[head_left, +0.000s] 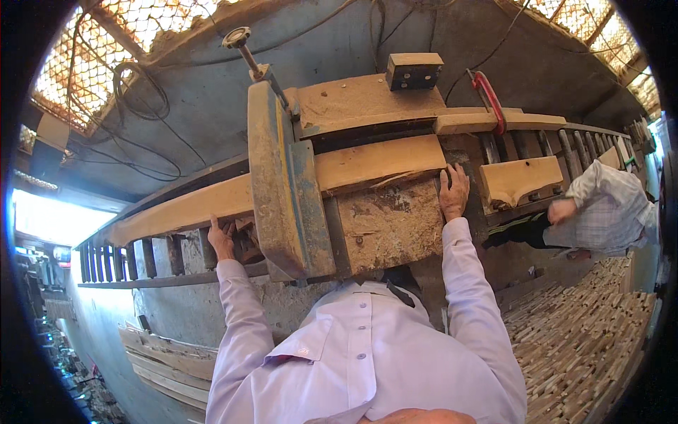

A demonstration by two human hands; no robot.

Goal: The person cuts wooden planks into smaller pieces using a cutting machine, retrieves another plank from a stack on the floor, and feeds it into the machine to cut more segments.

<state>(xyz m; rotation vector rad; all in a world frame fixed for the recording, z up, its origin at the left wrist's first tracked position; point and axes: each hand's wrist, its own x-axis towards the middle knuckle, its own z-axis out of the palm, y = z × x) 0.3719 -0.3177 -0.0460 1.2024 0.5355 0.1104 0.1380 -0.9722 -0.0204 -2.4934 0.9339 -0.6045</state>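
A long light-brown wood plank [183, 205] lies across the machine, passing under a worn blue-grey upright guard [282, 184] that hides part of its length. My left hand [222, 242] touches the plank's near edge left of the guard, fingers stretched out and a little apart. At the plank's right end, my right hand [454, 191] rests with spread fingers, touching the end corner. Sawdust coats the flat bed [392, 222] between my hands. Behind the plank, a straight wooden board [367, 99] runs alongside, with a block bearing a dark metal plate [415, 73] on it.
A red clamp [489, 100] grips a wooden strip at the back right. Another wood piece [522, 180] lies on the right rollers. A person in a light shirt [604, 205] stands there, beside stacked wood strips [586, 332]. Rollers [148, 258] extend left; cables [141, 92] hang behind.
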